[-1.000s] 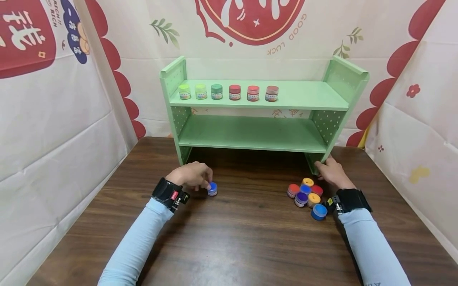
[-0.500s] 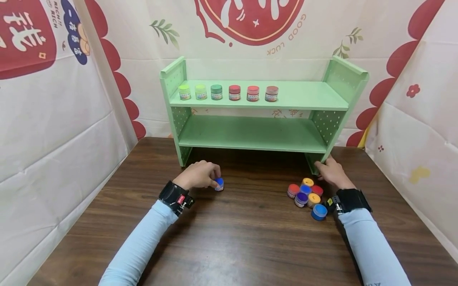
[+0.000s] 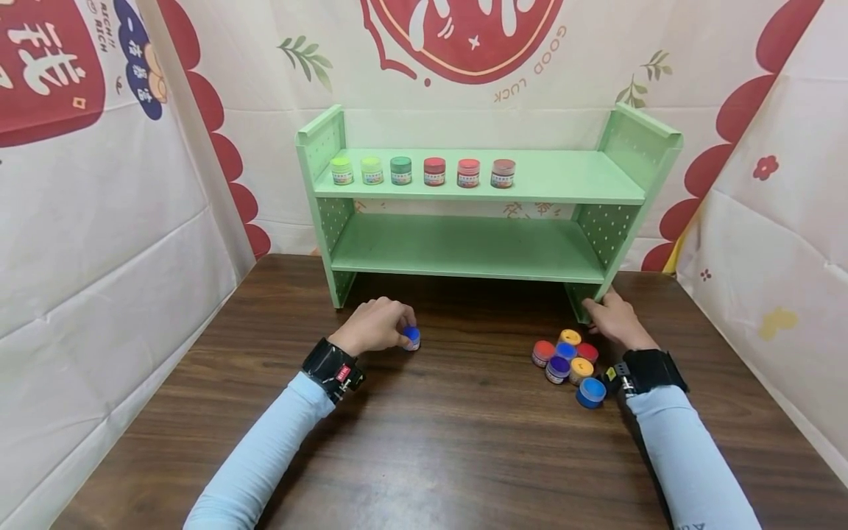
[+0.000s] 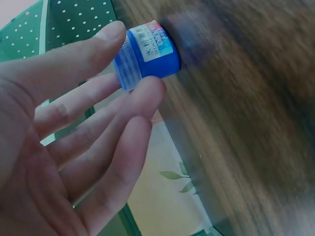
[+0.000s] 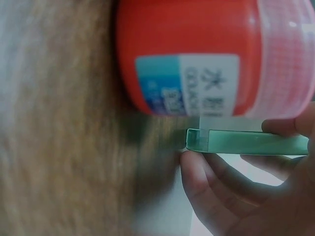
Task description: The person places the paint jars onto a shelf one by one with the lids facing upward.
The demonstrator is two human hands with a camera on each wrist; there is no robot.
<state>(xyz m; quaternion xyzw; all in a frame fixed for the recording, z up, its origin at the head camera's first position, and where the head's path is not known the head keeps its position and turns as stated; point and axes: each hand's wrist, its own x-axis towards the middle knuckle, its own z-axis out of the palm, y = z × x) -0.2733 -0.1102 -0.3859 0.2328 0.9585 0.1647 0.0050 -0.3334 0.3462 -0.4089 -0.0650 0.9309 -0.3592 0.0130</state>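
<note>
My left hand (image 3: 376, 326) pinches a small blue paint jar (image 3: 412, 338) by its lid, low at the table. In the left wrist view, thumb and fingertips meet the clear lid of that blue jar (image 4: 155, 49), and its label faces the camera. At the right, my right hand (image 3: 617, 321) grips the lower end of the green shelf's (image 3: 464, 246) right side panel. The right wrist view has the thumb on one face of the green panel (image 5: 246, 142) and fingers on the other. A red-orange paint jar (image 5: 197, 39) looms close there.
Six-odd, that is several, jars including a light green jar (image 3: 341, 171) and a red jar (image 3: 434, 171) line the top shelf. Beside my right wrist cluster several more: an orange jar (image 3: 543, 353), a purple jar (image 3: 558, 369), a larger blue jar (image 3: 591, 392). Cloth walls surround the table.
My left hand has moved right and slightly toward the shelf, taking the blue paint jar along the table. My right hand stays on the shelf panel.
</note>
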